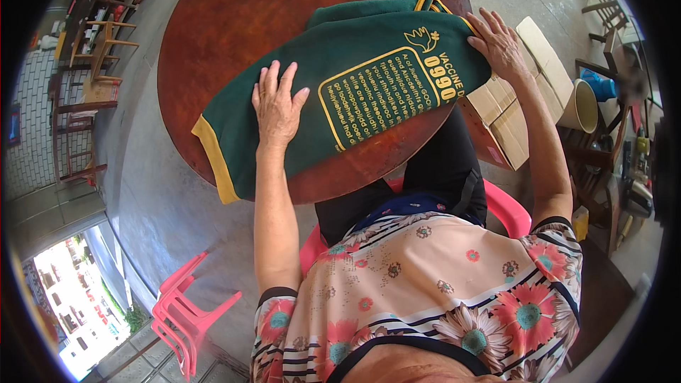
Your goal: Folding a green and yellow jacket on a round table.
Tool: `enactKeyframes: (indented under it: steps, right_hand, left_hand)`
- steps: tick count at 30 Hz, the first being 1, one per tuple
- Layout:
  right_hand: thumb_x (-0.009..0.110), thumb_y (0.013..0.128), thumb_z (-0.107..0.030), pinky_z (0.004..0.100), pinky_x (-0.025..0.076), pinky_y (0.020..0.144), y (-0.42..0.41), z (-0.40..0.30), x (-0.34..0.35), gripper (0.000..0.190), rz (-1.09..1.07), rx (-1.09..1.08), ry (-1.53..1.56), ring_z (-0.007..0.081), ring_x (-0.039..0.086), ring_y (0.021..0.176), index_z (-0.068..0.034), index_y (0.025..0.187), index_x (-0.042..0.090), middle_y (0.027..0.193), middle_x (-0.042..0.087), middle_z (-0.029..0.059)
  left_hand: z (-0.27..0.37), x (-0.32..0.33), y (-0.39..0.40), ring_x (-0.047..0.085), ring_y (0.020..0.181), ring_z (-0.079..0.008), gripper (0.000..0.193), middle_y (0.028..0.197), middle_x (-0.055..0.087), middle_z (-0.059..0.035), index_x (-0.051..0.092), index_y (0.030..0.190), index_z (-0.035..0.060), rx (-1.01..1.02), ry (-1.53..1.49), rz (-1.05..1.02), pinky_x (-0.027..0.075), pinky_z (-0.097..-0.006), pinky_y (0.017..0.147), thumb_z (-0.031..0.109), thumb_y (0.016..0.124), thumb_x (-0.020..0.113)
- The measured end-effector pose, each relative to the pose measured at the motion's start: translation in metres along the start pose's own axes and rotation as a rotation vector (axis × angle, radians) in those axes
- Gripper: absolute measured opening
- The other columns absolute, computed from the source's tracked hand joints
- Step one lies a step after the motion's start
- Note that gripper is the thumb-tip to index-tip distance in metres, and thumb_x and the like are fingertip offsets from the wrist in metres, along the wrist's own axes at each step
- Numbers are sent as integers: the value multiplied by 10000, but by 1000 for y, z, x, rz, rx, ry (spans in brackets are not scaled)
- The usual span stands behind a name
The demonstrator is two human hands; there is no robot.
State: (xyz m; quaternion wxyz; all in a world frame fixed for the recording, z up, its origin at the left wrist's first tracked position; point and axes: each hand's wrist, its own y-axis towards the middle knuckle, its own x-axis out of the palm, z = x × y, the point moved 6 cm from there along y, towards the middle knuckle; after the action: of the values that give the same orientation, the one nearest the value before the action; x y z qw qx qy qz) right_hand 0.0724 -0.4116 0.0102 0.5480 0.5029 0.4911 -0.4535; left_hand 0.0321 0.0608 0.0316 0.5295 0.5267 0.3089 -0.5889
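Note:
A dark green sweatshirt with yellow trim and yellow printed lettering lies folded across a round reddish-brown table. Its yellow ribbed band hangs at the left, over the table's near edge. My left hand rests palm down on the green cloth, left of the printed block, fingers spread. At the right end, my right hand lies over the garment's edge beside a strip of yellow trim, thumb apart from the fingers. The underside of the folded cloth is hidden.
Right of the table stand a cardboard box and a cream bucket with a blue item beside it. A pink plastic chair is at lower left. Wooden stools line the left side. I sit on a pink chair.

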Motion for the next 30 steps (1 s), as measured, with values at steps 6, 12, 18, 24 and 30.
enactKeyframes:
  steps: [6,12,18,24,30]
  right_hand:
    - [605,947,-492,539,265,1192,-60,-1,-39,656,195,-100,162,337,268,1492,-326,1535,368,1628,269,99]
    - [774,712,-98,497,269,1191,-92,-51,-38,847,204,-293,208,269,304,1489,-261,1482,461,1598,350,33]
    - [741,723,-14,496,284,1182,-82,-41,-18,724,342,-242,145,228,393,1437,-240,1383,551,1493,489,-4]
    - [756,740,-68,521,264,1176,-72,-36,-33,521,325,-268,193,194,482,1360,-190,1230,625,1337,612,-24]
    - [769,706,-44,497,305,1158,-69,-28,-58,410,402,-225,372,217,592,1231,-138,1093,673,1188,682,29]
  left_hand:
    - [-49,-58,-106,354,1420,-345,481,1484,461,-134,591,1369,144,-88,94,1,250,-530,1156,418,973,571]
    - [-48,-81,-194,477,1337,-302,549,1390,542,-93,583,1329,109,36,242,159,318,-513,1136,174,791,672]
    - [-52,-54,-186,504,1306,-297,662,1332,578,-80,591,1305,95,-83,313,235,363,-493,1112,-23,655,632]
    - [-57,-52,-188,534,1273,-264,636,1283,608,-41,614,1258,116,-75,367,241,387,-464,1093,-38,640,621]
    - [-61,-61,-179,563,1234,-234,567,1213,640,-28,628,1202,118,-74,365,205,407,-437,1067,-43,659,646]
